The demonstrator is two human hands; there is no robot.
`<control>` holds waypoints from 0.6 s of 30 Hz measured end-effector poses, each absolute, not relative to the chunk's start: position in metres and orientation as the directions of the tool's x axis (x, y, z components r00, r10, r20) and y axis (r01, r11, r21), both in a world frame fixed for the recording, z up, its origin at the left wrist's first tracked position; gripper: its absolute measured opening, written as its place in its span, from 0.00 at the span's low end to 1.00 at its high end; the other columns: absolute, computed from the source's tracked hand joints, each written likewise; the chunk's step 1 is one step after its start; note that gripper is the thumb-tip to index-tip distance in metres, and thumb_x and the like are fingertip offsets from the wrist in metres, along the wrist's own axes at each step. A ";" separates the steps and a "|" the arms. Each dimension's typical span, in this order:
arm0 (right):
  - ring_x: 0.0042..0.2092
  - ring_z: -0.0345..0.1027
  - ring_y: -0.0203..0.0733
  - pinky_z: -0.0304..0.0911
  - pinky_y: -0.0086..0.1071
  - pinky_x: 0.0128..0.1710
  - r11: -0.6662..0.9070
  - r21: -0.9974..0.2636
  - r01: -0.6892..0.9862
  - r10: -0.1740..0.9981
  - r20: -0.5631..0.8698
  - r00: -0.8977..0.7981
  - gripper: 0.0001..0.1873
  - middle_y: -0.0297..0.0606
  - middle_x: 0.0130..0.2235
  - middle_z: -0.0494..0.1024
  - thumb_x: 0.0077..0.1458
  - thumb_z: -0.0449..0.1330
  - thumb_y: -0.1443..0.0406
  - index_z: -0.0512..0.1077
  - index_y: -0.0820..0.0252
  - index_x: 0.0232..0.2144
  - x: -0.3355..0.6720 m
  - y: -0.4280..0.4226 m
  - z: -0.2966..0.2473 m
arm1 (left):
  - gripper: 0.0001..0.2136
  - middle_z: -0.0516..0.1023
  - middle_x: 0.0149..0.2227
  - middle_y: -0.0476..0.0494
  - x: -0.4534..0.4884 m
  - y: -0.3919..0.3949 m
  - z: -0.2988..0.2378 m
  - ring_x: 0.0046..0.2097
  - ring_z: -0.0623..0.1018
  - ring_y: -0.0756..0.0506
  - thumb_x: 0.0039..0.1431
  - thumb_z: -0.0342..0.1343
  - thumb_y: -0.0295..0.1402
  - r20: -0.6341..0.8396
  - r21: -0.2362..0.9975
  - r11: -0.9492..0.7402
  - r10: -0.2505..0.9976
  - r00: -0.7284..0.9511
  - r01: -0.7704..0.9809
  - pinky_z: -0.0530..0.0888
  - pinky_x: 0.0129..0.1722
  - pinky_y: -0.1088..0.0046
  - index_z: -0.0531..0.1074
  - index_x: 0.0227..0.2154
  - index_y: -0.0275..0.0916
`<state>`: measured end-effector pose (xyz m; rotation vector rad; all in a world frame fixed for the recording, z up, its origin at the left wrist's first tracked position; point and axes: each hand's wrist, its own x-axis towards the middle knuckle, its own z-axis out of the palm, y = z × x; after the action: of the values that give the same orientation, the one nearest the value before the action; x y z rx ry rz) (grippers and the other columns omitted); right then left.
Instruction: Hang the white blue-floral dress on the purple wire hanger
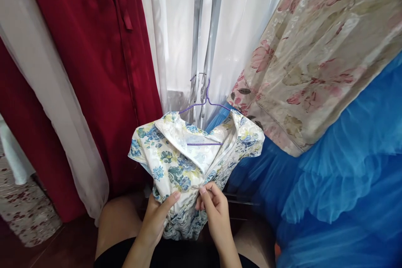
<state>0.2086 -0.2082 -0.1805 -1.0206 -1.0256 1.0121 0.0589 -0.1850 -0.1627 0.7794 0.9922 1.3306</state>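
Observation:
A white floral dress (182, 167) with blue and yellow flowers hangs on a purple wire hanger (207, 99) in front of me. Its neck opening gapes in a V, with the hanger's lower bar showing inside. My left hand (160, 213) grips the bodice from the left side, thumb on top and fingers behind the cloth. At the foot of the V, my right hand (213, 205) pinches the dress between thumb and forefinger; whether a zip pull is in that pinch I cannot tell. Below the hands the skirt bunches up in gathers.
Red fabric (94, 71) and a sheer white drape hang at left. White cloth (176, 29) with grey ribbons hangs behind the hanger. To the right are a beige floral garment (314, 63) and blue tulle (339, 184). My bare knees flank the dress.

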 end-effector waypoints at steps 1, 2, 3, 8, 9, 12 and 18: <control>0.26 0.60 0.37 0.56 0.30 0.29 0.209 -0.962 -0.179 0.963 0.170 0.209 0.18 0.32 0.22 0.70 0.65 0.59 0.53 0.67 0.57 0.28 0.211 -0.211 -0.180 | 0.34 0.84 0.43 0.37 0.056 -0.184 -0.160 0.47 0.82 0.32 0.41 0.75 0.42 -0.146 0.915 0.123 0.989 -0.032 -0.385 0.80 0.47 0.60 0.75 0.53 0.35; 0.26 0.60 0.37 0.55 0.30 0.28 0.211 -0.957 -0.200 0.961 0.166 0.220 0.18 0.32 0.22 0.70 0.64 0.59 0.53 0.67 0.57 0.27 0.213 -0.213 -0.179 | 0.33 0.84 0.42 0.36 0.052 -0.182 -0.158 0.47 0.82 0.32 0.41 0.75 0.43 -0.162 0.927 0.143 0.986 -0.026 -0.347 0.79 0.47 0.59 0.76 0.51 0.34; 0.26 0.59 0.36 0.55 0.30 0.28 0.214 -0.950 -0.226 0.959 0.159 0.236 0.19 0.32 0.21 0.69 0.64 0.60 0.53 0.67 0.57 0.26 0.215 -0.215 -0.179 | 0.32 0.83 0.42 0.36 0.049 -0.181 -0.156 0.47 0.82 0.32 0.41 0.74 0.43 -0.169 0.942 0.151 0.985 -0.033 -0.300 0.79 0.47 0.59 0.76 0.50 0.33; 0.23 0.55 0.35 0.52 0.30 0.26 0.206 -0.946 -0.252 0.936 0.116 0.331 0.20 0.29 0.18 0.64 0.60 0.62 0.54 0.65 0.57 0.22 0.220 -0.220 -0.175 | 0.27 0.76 0.51 0.39 0.048 -0.180 -0.161 0.55 0.76 0.36 0.48 0.71 0.38 0.344 0.932 -0.359 0.828 -0.443 0.053 0.74 0.55 0.61 0.70 0.51 0.40; 0.23 0.55 0.34 0.51 0.30 0.26 0.193 -0.954 -0.229 0.940 0.114 0.321 0.20 0.28 0.18 0.63 0.60 0.62 0.54 0.65 0.57 0.22 0.220 -0.221 -0.174 | 0.23 0.74 0.52 0.40 0.052 -0.182 -0.165 0.56 0.75 0.37 0.51 0.69 0.35 0.489 0.866 -0.475 0.738 -0.466 0.156 0.72 0.57 0.62 0.70 0.49 0.41; 0.23 0.54 0.33 0.50 0.29 0.26 0.147 -0.974 -0.170 0.970 0.109 0.217 0.19 0.27 0.19 0.63 0.61 0.62 0.54 0.65 0.58 0.24 0.219 -0.224 -0.174 | 0.12 0.74 0.47 0.41 0.073 -0.190 -0.178 0.52 0.76 0.40 0.58 0.63 0.31 0.654 0.742 -0.586 0.739 -0.162 0.324 0.72 0.55 0.64 0.70 0.44 0.42; 0.26 0.57 0.35 0.52 0.29 0.27 0.202 -0.976 0.079 0.968 0.211 0.133 0.18 0.29 0.23 0.64 0.67 0.56 0.55 0.68 0.59 0.28 0.230 -0.228 -0.173 | 0.04 0.75 0.32 0.47 0.106 -0.192 -0.193 0.36 0.77 0.46 0.66 0.54 0.30 0.496 0.811 -0.522 0.853 0.166 0.264 0.74 0.38 0.72 0.69 0.34 0.41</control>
<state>0.2301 -0.2276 -0.1734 -1.1642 -1.2427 0.9219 0.1056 -0.1918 -0.1926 1.8883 1.0544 1.3651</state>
